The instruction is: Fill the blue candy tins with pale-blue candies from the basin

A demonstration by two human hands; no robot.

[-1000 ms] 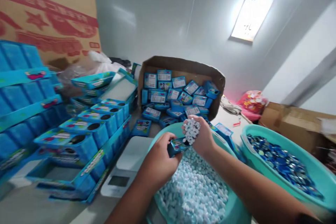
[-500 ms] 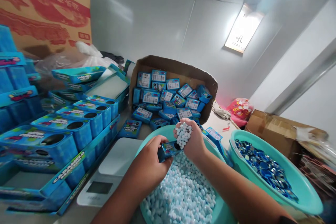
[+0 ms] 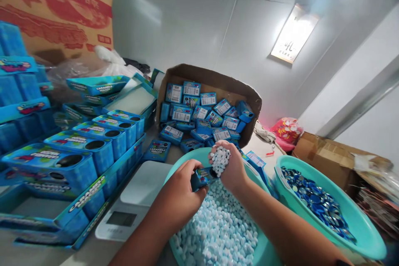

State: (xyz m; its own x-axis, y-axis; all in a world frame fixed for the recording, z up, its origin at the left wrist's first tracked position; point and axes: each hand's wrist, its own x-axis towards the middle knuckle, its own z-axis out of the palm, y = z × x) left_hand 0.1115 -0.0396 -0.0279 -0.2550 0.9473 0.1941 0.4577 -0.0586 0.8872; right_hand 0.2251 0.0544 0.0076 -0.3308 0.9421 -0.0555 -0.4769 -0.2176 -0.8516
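My left hand [image 3: 182, 189] grips a small blue tin [image 3: 203, 176], holding it on its side over a teal basin [image 3: 182, 163] full of small white and pale blue candies [image 3: 218, 228]. My right hand [image 3: 229, 164] is cupped around a handful of the white candies [image 3: 220, 159], pressed against the tin's open end. Both hands hover just above the heap of candies.
A white scale [image 3: 134, 199] sits left of the basin. Blue display trays of tins [image 3: 77, 162] fill the left. An open carton of blue tins [image 3: 205, 110] stands behind. A second teal basin with blue lids [image 3: 314, 199] is at right, beside cardboard boxes [image 3: 330, 158].
The hands keep the same grip and stay over the basin. The view has swung a little between the frames, and the handful of candies looks slightly smaller.
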